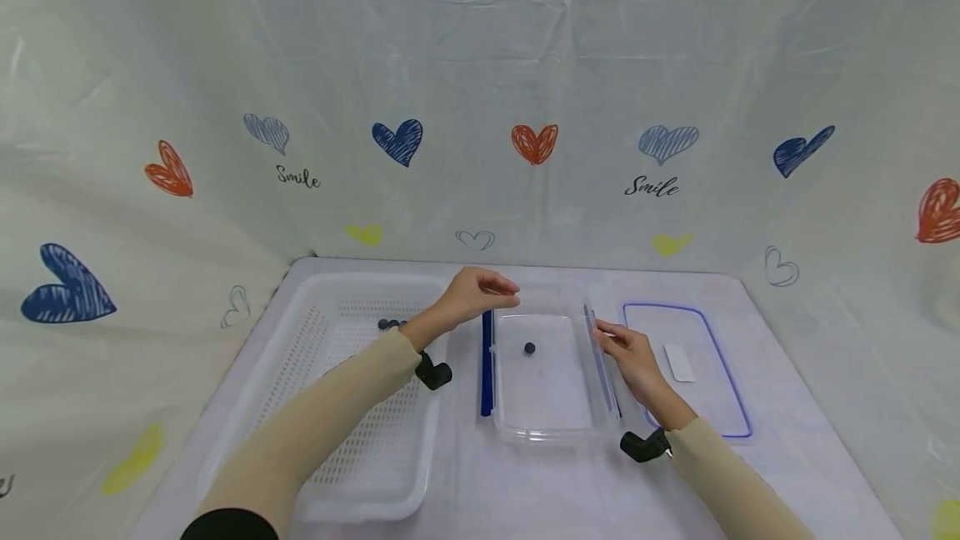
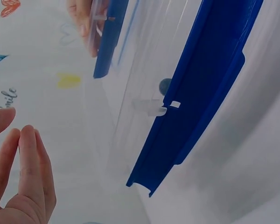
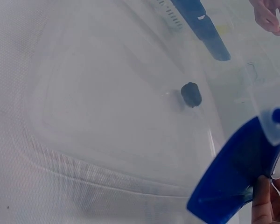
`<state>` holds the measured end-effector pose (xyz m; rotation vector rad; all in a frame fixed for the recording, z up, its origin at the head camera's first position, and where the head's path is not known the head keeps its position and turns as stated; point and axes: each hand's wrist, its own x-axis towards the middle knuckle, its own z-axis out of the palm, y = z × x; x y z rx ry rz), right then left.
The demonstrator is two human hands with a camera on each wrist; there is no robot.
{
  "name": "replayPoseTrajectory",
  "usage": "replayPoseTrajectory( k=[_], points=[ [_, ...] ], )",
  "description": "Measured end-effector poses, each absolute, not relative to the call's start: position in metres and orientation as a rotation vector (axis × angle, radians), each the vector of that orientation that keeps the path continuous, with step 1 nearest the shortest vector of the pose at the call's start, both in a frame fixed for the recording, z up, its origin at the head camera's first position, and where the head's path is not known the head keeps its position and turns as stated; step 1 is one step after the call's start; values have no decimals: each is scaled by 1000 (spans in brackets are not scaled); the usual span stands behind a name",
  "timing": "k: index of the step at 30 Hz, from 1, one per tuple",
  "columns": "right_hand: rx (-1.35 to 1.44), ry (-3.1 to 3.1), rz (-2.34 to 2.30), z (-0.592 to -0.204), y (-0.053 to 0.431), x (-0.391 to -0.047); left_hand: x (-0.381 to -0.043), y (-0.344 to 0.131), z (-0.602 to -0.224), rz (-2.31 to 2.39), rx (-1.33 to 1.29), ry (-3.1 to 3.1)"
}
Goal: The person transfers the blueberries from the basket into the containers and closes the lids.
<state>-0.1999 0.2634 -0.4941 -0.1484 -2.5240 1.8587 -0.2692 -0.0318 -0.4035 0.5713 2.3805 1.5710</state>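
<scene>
A clear plastic box [image 1: 543, 423] stands mid-table with blue latch flaps hanging open on its left and right sides. One dark round ball [image 1: 529, 348] lies inside it, also visible through the wall in the right wrist view. My right hand [image 1: 633, 361] pinches the right blue latch flap [image 3: 238, 172] between thumb and fingers. Above the box's far left corner hovers my left hand [image 1: 476, 294]. In the left wrist view its fingers extend, with a gap to the thumb and nothing between. The left flap [image 2: 191, 93] is touched by neither hand.
Left of the box is a white perforated basket [image 1: 420, 473] with several dark balls [image 1: 383, 324] near its far side, partly covered by my left arm. On the right lies a clear lid [image 1: 712, 407] with a blue seal, and a white rectangular piece [image 1: 679, 363] on it.
</scene>
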Motion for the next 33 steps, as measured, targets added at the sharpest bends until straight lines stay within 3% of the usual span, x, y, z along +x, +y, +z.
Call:
replayPoseTrajectory(
  k=[33],
  points=[
    [-133, -2504, 1881, -495, 264, -200, -272, -102, -372, 1789, 480, 2306]
  ],
)
